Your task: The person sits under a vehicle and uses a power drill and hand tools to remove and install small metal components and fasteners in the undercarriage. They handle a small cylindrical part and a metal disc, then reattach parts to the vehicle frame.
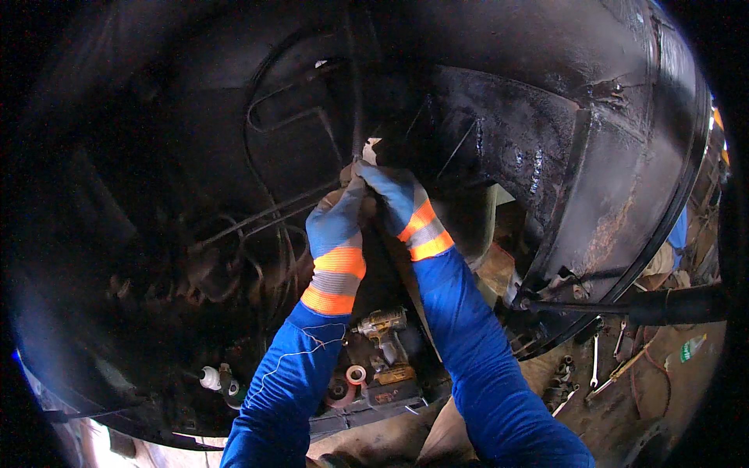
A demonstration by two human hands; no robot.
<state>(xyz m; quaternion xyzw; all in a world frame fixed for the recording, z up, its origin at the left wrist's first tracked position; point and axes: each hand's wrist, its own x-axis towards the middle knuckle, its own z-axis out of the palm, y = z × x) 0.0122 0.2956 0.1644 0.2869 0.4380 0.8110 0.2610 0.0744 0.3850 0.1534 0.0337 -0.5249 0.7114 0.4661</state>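
Observation:
Both my hands wear blue-grey work gloves with orange and grey cuffs. My left hand (335, 214) and my right hand (390, 193) meet on a dark cable (356, 101) that runs down from above. Bent fingers close round it, the right hand slightly higher than the left. Gloves hide the gripped stretch, and whether anything small is between the fingertips does not show. Thin dark lines (269, 212) branch off to the left of my left hand. A loose pale thread (285, 357) clings to my left sleeve.
Below my hands, a cordless driver (384, 339) stands beside a small tape roll (356, 374). A white-capped bottle (214, 380) lies lower left. A black strut (671, 306) juts in at right, before a dark metal panel (601, 203). Wrenches (595, 363) lie on the ground.

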